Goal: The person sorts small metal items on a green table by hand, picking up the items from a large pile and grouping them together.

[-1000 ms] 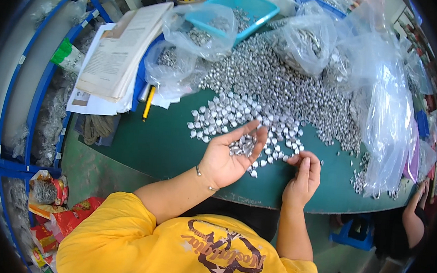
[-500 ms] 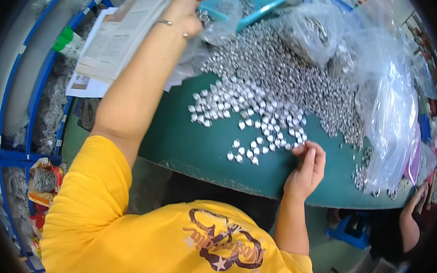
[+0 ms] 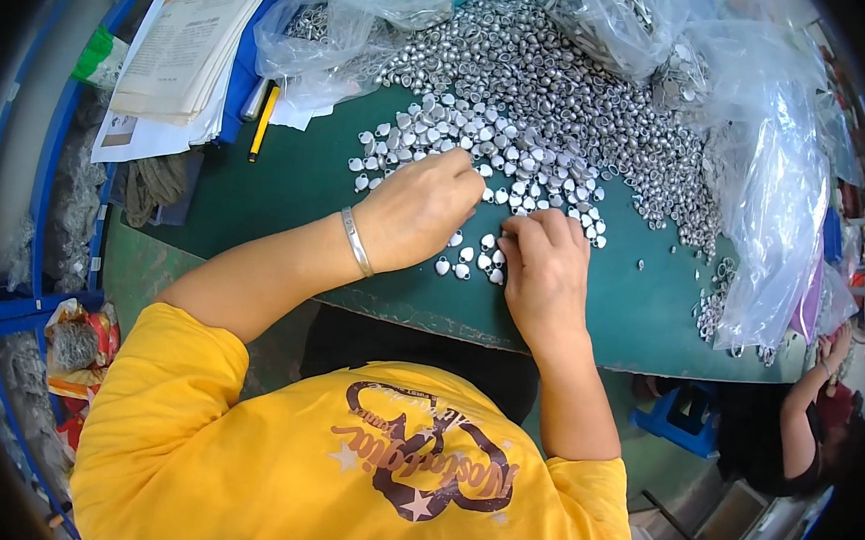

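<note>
Hands, two, bare: left hand [image 3: 421,210], fingers curled down among the charms, silver cuff bracelet [image 3: 357,243] at its wrist; right hand [image 3: 549,267] just beside it, thumb and forefinger drawn together; with the fingertips partly hidden, whether either pinches a charm cannot be told. Heart-shaped silver charms [image 3: 530,164], many, spread beyond both hands, a few lying between them on the green tabletop [image 3: 289,187]. Grey metal pieces [image 3: 562,90], heaped farther beyond. Clear plastic bag [image 3: 774,192], well right of the right hand. Yellow pen [image 3: 264,123], left of the left hand.
</note>
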The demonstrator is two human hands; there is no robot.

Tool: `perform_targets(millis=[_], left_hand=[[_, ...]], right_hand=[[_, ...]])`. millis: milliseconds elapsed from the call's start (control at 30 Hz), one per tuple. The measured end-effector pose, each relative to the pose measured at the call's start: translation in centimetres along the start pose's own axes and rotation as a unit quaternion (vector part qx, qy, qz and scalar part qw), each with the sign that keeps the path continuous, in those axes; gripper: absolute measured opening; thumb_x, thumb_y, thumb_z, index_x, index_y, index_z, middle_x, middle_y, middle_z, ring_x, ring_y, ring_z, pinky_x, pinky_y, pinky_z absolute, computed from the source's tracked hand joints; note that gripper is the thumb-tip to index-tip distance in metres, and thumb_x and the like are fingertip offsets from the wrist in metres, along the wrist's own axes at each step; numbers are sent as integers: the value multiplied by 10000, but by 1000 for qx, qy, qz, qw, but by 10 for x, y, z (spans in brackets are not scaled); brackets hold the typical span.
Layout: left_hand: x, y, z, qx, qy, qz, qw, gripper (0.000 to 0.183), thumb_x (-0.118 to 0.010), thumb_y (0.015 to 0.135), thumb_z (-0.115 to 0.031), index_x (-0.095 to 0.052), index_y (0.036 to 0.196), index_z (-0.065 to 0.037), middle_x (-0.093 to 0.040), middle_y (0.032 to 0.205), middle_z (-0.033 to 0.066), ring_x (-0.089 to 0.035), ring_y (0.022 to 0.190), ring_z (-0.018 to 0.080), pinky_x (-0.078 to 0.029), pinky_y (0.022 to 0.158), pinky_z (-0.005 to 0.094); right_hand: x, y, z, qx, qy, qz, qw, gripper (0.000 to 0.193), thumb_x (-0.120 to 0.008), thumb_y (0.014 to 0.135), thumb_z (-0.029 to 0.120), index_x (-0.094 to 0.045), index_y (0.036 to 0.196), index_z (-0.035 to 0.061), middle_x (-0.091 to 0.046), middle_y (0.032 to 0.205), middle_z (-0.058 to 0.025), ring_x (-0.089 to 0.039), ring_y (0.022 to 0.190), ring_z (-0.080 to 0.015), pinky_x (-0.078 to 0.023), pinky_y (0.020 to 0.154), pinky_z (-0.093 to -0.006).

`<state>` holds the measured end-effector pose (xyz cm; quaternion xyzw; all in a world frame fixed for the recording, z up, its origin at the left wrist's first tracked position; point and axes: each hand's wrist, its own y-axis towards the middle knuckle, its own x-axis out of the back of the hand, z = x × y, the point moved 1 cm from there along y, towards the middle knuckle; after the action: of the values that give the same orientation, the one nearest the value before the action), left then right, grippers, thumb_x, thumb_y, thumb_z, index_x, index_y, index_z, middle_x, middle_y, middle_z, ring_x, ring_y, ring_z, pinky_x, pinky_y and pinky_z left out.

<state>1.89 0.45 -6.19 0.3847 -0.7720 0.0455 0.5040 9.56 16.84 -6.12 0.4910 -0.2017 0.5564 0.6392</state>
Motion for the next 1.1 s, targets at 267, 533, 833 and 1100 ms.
perform_targets(millis=[267,533,833,1100], left_hand=[[34,18,4,320,-361,101,870,158,-585,715,-18,-599,873,-5,-572,837,34,-556,700,90,-463,602,240],[-7,15,1,-6,-29,-12,999,179,-679,754,-96,-545,834,-9,-516,826,125,-569,704,298,-473,617,361],[15,26,11,97,-137,-49,985,68,-620,746,-16,-602,811,-8,-553,725,72,-540,589,142,-425,532,266],[3,14,13,34,-21,-8,999,176,-661,733,-33,-560,876,-15,-522,848,138,-562,758,342,-472,667,396]], right_hand=[[32,4,-34,-330,531,2,781,63,-544,862,39,-581,879,-9,-582,703,-25,-514,594,-69,-407,500,-213],[8,20,-26,-119,123,40,984,100,-636,789,128,-603,759,38,-577,675,-69,-574,570,-207,-450,499,-316],[13,45,-29,2,44,91,995,142,-632,772,108,-663,909,83,-594,756,-96,-600,662,-311,-490,605,-389],[31,49,-52,-284,658,151,681,94,-584,821,91,-598,826,-3,-570,679,19,-523,574,-90,-420,507,-229]])
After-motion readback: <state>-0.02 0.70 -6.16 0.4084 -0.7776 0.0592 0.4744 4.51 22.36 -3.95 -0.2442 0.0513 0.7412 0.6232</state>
